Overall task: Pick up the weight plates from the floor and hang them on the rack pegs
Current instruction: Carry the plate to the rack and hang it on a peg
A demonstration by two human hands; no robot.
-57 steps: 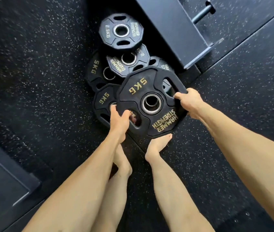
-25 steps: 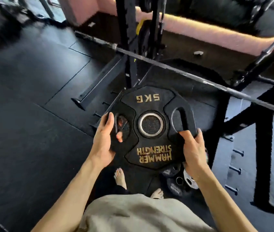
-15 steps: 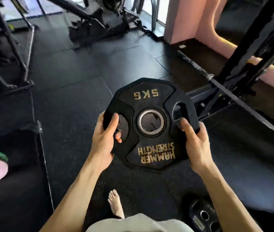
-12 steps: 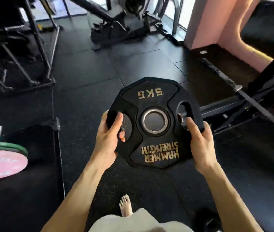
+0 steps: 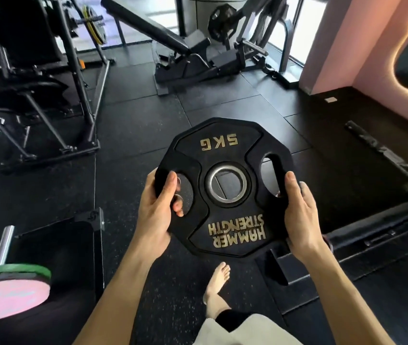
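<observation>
You hold one black weight plate (image 5: 225,188) in the air in front of you, both hands on it, its face turned up toward you. It sits at the centre of the view, clear of the floor (image 5: 135,125). The gold "5KG" mark lies at its 12 o'clock edge and the "HAMMER STRENGTH" lettering at its 6 o'clock edge, both upside down from where you stand.

Your left hand (image 5: 156,217) grips the plate at its 9 o'clock side. The thumb lies over the rim on the top face, and the fingers curl round from below, their tips showing through the left grip slot.

Your right hand (image 5: 300,215) holds the plate at its 3 to 4 o'clock side. The thumb presses along the outer bar of the right grip slot, and the other fingers wrap under the rim, mostly hidden behind the plate.

Through the steel-ringed centre hole (image 5: 226,184) you see dark floor.

Below the plate, at 6 o'clock, your bare foot (image 5: 216,282) stands on the black speckled rubber floor. At 8 o'clock a loaded bar end carries a pink plate (image 5: 8,297) with a green plate (image 5: 13,270) just behind it. At 12 o'clock, well apart from you, stands a black incline bench (image 5: 153,33), and at 10 o'clock a dark machine frame (image 5: 73,70). A pink wall (image 5: 347,41) rises at 2 o'clock.
</observation>
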